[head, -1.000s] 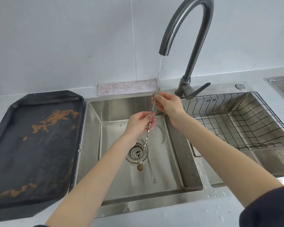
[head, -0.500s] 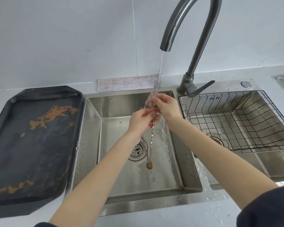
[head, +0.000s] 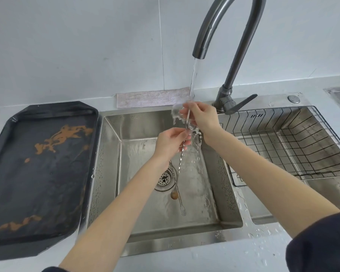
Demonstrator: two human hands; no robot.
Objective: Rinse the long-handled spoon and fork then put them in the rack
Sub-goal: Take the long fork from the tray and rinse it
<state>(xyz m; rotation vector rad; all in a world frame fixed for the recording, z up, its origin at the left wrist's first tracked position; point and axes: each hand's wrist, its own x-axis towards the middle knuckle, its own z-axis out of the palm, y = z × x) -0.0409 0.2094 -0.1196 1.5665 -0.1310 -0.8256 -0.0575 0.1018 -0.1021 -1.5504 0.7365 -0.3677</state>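
A thin long-handled spoon [head: 178, 169] with a twisted metal stem hangs almost upright over the left sink basin [head: 220, 197]. Its small bowl, smeared brown, hangs near the drain. My right hand [head: 199, 116] pinches the top of the handle under the tap's running water. My left hand [head: 172, 141] pinches the stem lower down. The long-handled fork [head: 182, 208] lies flat on the basin floor, tines toward me; its upper part is hidden behind the spoon. The black wire rack [head: 283, 146] sits in the right basin.
The dark curved tap [head: 232, 61] rises behind the hands, water streaming down and splashing. A black tray [head: 37, 173] with brown smears lies left of the sink. A pale cloth [head: 151, 99] lies along the back wall. Water drops cover the front counter.
Both hands stayed at the spoon under the stream. The spoon's bowl swung from side to side above the drain. Water now splashes more over my right hand.
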